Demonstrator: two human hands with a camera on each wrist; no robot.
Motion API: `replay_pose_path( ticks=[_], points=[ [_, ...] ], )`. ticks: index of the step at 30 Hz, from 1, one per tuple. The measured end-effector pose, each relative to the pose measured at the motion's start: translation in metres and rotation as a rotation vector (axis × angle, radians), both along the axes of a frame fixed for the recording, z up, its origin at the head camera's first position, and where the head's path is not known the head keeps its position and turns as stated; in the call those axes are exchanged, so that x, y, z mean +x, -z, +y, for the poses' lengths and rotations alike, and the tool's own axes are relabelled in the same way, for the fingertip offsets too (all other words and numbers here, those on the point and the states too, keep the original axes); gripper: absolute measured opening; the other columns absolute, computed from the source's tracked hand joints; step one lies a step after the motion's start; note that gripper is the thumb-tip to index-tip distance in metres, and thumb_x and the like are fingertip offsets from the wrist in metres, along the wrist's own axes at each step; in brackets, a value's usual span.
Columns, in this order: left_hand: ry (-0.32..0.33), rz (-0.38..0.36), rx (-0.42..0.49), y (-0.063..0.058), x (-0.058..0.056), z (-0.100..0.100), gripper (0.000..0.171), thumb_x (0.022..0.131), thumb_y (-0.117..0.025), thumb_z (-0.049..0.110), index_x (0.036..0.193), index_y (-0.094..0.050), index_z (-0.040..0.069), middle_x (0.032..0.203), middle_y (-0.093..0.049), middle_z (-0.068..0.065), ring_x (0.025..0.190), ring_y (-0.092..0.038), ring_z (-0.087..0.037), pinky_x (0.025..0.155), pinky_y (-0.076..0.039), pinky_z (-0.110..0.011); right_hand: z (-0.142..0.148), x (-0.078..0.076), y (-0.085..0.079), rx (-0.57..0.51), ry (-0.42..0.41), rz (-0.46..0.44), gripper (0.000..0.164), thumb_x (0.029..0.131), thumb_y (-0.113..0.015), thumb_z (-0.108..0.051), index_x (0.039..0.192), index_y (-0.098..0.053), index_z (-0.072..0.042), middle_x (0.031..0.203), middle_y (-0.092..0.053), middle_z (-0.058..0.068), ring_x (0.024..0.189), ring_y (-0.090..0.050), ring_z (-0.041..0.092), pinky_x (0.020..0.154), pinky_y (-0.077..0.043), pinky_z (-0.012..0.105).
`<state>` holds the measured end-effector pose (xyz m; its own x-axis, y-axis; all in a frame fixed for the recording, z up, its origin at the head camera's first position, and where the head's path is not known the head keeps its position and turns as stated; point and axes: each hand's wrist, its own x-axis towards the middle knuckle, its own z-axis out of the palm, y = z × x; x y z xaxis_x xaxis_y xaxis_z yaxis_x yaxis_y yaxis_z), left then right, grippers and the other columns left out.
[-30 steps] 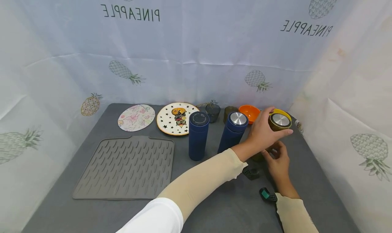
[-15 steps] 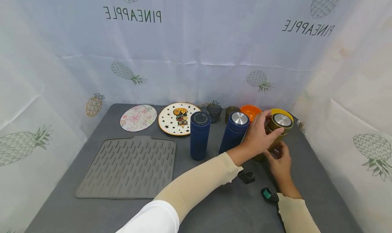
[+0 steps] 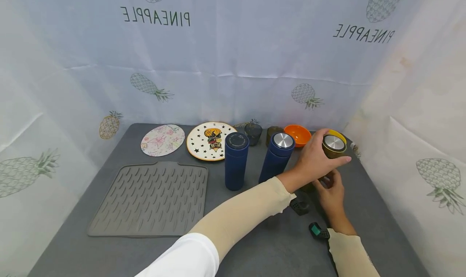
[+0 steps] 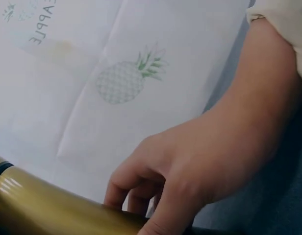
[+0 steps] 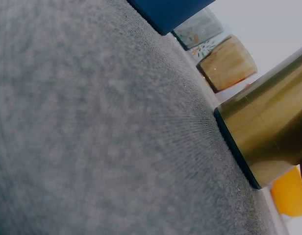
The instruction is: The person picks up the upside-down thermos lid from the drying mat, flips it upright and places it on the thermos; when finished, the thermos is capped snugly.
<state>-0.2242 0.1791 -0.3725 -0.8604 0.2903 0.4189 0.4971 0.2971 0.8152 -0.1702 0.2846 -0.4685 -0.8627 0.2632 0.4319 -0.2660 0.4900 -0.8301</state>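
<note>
My left hand [image 3: 314, 159] reaches across in the head view and grips a gold thermos around its silver-topped lid [image 3: 334, 143], thumb at the near side. Lower down, my right hand [image 3: 333, 194] holds the same thermos near its base. In the left wrist view the right hand [image 4: 190, 161] has its fingers and thumb around the gold body [image 4: 58, 200]. The right wrist view shows the thermos [image 5: 266, 127] with its dark base on or very near the table. Most of its body is hidden behind my left hand in the head view.
Two blue thermoses [image 3: 236, 168] [image 3: 274, 163] stand left of my hands. Behind them are a dark glass [image 3: 253, 134], a brown glass, an orange bowl [image 3: 297, 134] and a yellow bowl [image 3: 340, 135]. Two plates [image 3: 163, 140] [image 3: 196, 147] and a grey mat [image 3: 149, 204] lie leftward.
My left hand turned around the thermos lid with its thumb drawn in, then turned back so the thumb points right again. The right hand stays nearly still around the thermos.
</note>
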Motion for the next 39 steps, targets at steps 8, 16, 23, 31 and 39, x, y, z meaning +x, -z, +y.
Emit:
replay_pose_path(
  ticks=[8,16,23,31,39],
  points=[
    [-0.017,-0.024,-0.03,-0.005,-0.007,0.003,0.083,0.079,-0.079,0.045,0.146,-0.034,0.025,0.133,-0.049,0.01,0.108,-0.051,-0.001,0.084,-0.043,-0.014,-0.004,-0.001,0.0,0.0,-0.005,-0.006,0.056,0.088,-0.071,-0.002,0.138,-0.044,0.003,0.119,-0.055,0.008,0.103,-0.051,0.003,0.092,-0.044,0.032],
    [-0.032,0.109,0.017,0.002,-0.006,-0.003,0.078,0.081,-0.079,0.04,0.143,-0.038,0.016,0.138,-0.044,0.001,0.116,-0.046,-0.002,0.09,-0.039,-0.011,-0.002,-0.001,-0.001,0.014,-0.008,0.016,0.056,0.088,-0.071,-0.001,0.136,-0.044,0.005,0.117,-0.056,0.011,0.101,-0.051,0.003,0.092,-0.044,0.034],
    [-0.013,0.165,0.069,0.007,0.0,-0.014,0.071,0.085,-0.077,0.033,0.141,-0.04,0.011,0.132,-0.046,-0.006,0.11,-0.046,-0.004,0.088,-0.038,-0.01,0.001,-0.002,0.001,0.005,-0.015,0.028,0.055,0.086,-0.072,0.001,0.134,-0.045,0.007,0.113,-0.054,0.0,0.102,-0.051,0.002,0.09,-0.044,0.029],
    [0.019,0.154,0.084,0.014,0.006,-0.02,0.062,0.091,-0.07,0.027,0.141,-0.039,0.007,0.131,-0.048,-0.005,0.115,-0.048,-0.006,0.094,-0.04,-0.016,0.002,-0.002,0.003,-0.007,-0.027,0.032,0.052,0.088,-0.071,-0.001,0.133,-0.046,0.007,0.113,-0.054,-0.002,0.104,-0.051,0.004,0.091,-0.044,0.027],
    [-0.002,0.133,0.036,0.011,0.004,-0.014,0.07,0.085,-0.075,0.035,0.141,-0.039,0.013,0.132,-0.05,0.002,0.113,-0.049,-0.003,0.09,-0.039,-0.014,0.006,-0.008,0.014,-0.02,-0.012,-0.017,0.06,0.087,-0.072,-0.004,0.14,-0.044,-0.001,0.125,-0.054,0.011,0.108,-0.049,0.003,0.093,-0.044,0.03]
  ],
)
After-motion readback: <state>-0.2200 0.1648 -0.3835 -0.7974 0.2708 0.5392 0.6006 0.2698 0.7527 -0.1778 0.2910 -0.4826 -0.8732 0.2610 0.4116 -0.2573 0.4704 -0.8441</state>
